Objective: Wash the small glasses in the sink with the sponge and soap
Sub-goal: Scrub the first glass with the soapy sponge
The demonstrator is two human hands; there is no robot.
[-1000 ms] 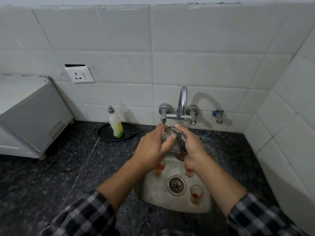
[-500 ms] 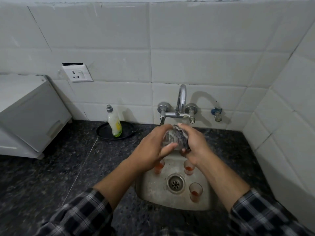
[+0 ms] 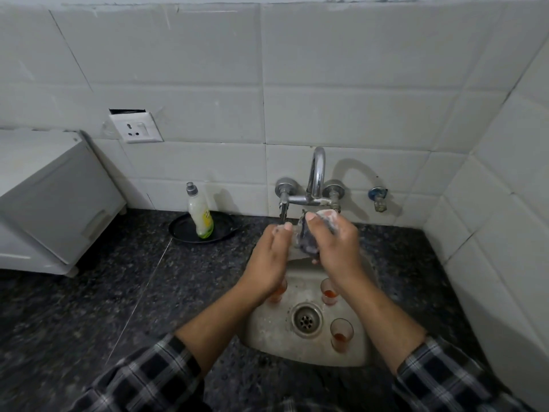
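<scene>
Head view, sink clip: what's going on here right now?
A person is washing up at a small sink. The left hand holds a small glass by the tap while the right hand rubs a dark, soapy sponge against it. Three dirty glasses with reddish residue stand in the basin around the drain. The soap bottle stands on a black plate on the counter.

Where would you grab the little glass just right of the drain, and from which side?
Grip the small glass round its upper wall, just under the rim, coming down from above. It stands upright, mouth up, red dregs at the bottom, so a top-down hold likely keeps it level. The sink wall looks close on its right; the drain side leaves more room.
</scene>
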